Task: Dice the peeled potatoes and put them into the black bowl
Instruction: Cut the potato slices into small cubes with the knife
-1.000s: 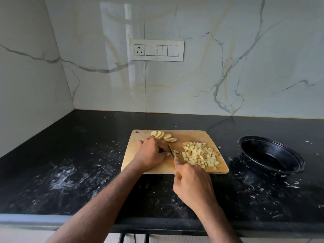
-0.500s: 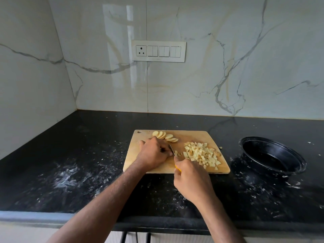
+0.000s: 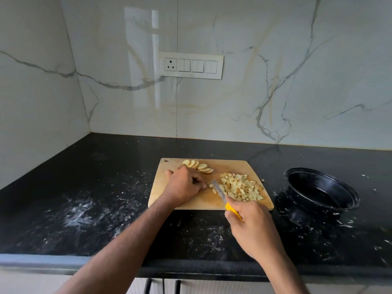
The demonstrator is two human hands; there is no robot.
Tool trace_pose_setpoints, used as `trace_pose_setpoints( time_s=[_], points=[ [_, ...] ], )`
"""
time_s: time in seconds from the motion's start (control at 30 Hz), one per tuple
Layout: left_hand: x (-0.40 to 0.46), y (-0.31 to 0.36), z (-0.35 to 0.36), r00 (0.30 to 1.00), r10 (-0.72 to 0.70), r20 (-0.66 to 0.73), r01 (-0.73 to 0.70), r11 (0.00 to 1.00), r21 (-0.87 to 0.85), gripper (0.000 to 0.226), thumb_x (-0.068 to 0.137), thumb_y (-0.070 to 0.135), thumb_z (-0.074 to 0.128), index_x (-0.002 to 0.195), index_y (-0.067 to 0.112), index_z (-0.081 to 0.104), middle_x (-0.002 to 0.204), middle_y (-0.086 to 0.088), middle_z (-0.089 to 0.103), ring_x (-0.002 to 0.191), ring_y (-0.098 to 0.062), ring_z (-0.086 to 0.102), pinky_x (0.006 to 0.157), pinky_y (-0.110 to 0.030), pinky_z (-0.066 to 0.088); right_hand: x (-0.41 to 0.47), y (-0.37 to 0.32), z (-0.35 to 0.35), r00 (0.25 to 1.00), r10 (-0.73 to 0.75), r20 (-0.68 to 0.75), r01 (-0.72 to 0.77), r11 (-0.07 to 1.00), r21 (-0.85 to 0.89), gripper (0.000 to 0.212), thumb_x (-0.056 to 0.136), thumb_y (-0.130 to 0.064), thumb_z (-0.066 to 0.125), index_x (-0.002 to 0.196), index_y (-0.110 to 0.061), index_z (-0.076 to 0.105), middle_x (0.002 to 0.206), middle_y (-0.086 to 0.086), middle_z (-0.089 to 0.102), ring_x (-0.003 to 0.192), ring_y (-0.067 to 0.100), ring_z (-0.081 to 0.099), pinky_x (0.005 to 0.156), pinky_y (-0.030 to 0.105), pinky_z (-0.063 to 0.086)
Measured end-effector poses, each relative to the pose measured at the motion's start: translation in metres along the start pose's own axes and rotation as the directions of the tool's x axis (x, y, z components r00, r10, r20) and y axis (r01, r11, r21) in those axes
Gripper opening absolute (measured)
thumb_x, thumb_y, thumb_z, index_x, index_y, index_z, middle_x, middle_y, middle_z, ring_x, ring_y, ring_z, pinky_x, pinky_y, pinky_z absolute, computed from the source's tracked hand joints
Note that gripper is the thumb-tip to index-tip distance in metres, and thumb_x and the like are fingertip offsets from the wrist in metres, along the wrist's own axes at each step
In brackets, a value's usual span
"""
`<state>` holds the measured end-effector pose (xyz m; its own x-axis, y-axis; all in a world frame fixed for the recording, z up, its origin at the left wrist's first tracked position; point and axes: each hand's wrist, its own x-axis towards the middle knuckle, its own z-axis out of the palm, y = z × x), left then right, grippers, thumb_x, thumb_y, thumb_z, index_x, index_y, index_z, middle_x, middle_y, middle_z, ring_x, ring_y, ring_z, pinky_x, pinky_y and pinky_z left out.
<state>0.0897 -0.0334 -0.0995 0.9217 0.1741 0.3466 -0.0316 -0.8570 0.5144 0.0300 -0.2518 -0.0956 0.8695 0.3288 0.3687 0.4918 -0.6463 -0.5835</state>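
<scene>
The diced potato (image 3: 240,188) lay heaped on the right half of the wooden cutting board (image 3: 191,203), and a fanned row of potato slices (image 3: 198,165) sat at the board's far edge. Between them the left hand (image 3: 183,185) rested on the board with its fingers curled over a small remnant of potato, much as half a second before. The right hand (image 3: 251,227) gripped the yellow handle of the knife (image 3: 219,190); it had drawn back towards the counter's near edge, baring more of the handle, and the blade now slanted up beside the heap's left side. The black bowl (image 3: 322,190) stood on the black counter (image 3: 101,200) right of the board, no dice visible inside
</scene>
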Motion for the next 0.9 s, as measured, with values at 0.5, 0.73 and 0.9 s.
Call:
trace_pose_setpoints(
  time_s=[0.5, 0.73, 0.9],
  points=[
    [0.004, -0.011, 0.000, 0.998, 0.003, -0.069, -0.018, 0.977, -0.214, 0.021, 0.079, 0.026, 0.069, 0.061, 0.037, 0.064, 0.072, 0.023, 0.068, 0.080, 0.000, 0.056, 0.094, -0.050, 0.044, 0.011, -0.019, 0.023, 0.997, 0.022, -0.072, -0.047, 0.925, -0.376, 0.043, 0.100, -0.035, 0.048, 0.143, -0.034, 0.052, 0.090, -0.009, 0.074, 0.071, 0.007, 0.064, 0.059, 0.018, 0.048],
    [0.005, -0.014, -0.001, 0.991, -0.049, -0.125, 0.018, 0.971, -0.238, 0.009, 0.075, 0.035, 0.064, 0.073, 0.033, 0.073, 0.073, 0.022, 0.068, 0.081, -0.009, 0.059, 0.083, -0.053, 0.051, 0.010, -0.024, 0.028, 0.993, -0.116, 0.012, 0.114, 0.947, -0.302, 0.042, 0.102, -0.036, 0.047, 0.144, -0.031, 0.052, 0.079, -0.011, 0.069, 0.055, 0.005, 0.048, 0.044, 0.011, 0.023],
    [0.005, -0.016, -0.002, 0.995, -0.042, -0.088, 0.025, 0.983, -0.184, 0.013, 0.077, 0.035, 0.063, 0.072, 0.045, 0.068, 0.082, 0.023, 0.067, 0.097, -0.015, 0.056, 0.089, -0.050, 0.046, 0.012, -0.022, 0.029, 0.999, -0.044, 0.026, 0.050, 0.951, -0.304, 0.034, 0.101, -0.040, 0.044, 0.127, -0.029, 0.063, 0.083, -0.010, 0.070, 0.074, 0.007, 0.065, 0.058, 0.018, 0.041]
  ],
)
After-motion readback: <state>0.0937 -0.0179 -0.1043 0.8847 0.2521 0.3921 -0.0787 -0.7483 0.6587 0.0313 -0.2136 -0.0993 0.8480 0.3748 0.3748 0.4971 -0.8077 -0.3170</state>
